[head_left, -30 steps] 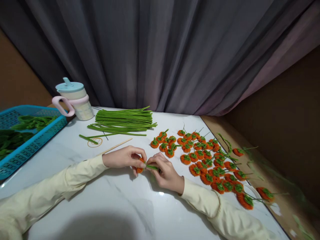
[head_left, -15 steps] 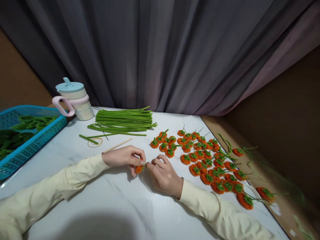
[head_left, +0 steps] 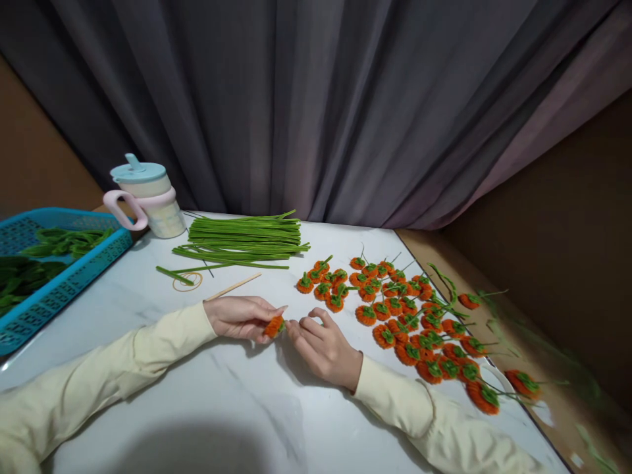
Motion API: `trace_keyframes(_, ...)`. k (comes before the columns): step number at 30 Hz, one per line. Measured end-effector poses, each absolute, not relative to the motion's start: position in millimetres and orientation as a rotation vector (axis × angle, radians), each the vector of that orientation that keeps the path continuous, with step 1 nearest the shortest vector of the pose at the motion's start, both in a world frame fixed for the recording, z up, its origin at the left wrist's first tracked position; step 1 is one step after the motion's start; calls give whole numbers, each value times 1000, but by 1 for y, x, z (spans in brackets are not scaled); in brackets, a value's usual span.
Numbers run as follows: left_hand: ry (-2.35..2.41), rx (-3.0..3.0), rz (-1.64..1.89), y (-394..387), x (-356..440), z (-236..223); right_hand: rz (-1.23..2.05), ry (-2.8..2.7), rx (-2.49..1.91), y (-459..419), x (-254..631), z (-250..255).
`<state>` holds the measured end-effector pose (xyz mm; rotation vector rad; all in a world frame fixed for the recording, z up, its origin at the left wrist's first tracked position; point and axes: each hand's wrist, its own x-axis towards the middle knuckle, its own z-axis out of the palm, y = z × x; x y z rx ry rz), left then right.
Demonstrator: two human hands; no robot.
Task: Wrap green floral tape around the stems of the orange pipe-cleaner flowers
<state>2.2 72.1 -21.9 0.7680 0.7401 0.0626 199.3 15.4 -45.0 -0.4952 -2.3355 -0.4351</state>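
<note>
My left hand is closed on a small orange pipe-cleaner pumpkin, held just above the table between thumb and fingers. A green top on this pumpkin points right. Against that green end, my right hand is closed in a pinch, seemingly on its stem; the fingertips hide most of what they grip. Many similar pumpkins with green tops lie to the right of my right hand, several with thin stems sticking out. A smaller group lies just beyond that hand.
Green pipe cleaners lie in a bundle at the back. A wooden stick and a rubber band are beyond my left hand. On the left stand a lidded cup and a blue basket holding green pieces. A grey curtain hangs behind.
My left hand has turned and its fingers have straightened around the pumpkin, showing more of its orange side. My right hand stays nearly in place at the green end.
</note>
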Motion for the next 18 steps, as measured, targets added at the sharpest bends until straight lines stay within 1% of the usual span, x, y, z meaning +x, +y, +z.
trace_keyframes(3, 793, 877, 65, 73, 3, -22, -47, -2284, -629, 15, 197, -47)
trace_keyframes(7, 857, 1237, 213, 75, 1, -15, 628, -2010, -906, 14, 195, -45)
trace_keyframes(9, 801, 1468, 271, 75, -1, -6, 983, -1857, -1001, 14, 194, -44)
trace_keyframes(11, 678, 1693, 231, 75, -3, 3, 1293, -1718, -1021, 16, 194, -43)
trace_keyframes(14, 549, 1980, 171, 75, -5, 13, 1585, -1545, -952, 19, 194, -42)
trace_keyframes(18, 513, 2163, 210, 72, -5, 14, 1771, -1413, -840, 22, 195, -41)
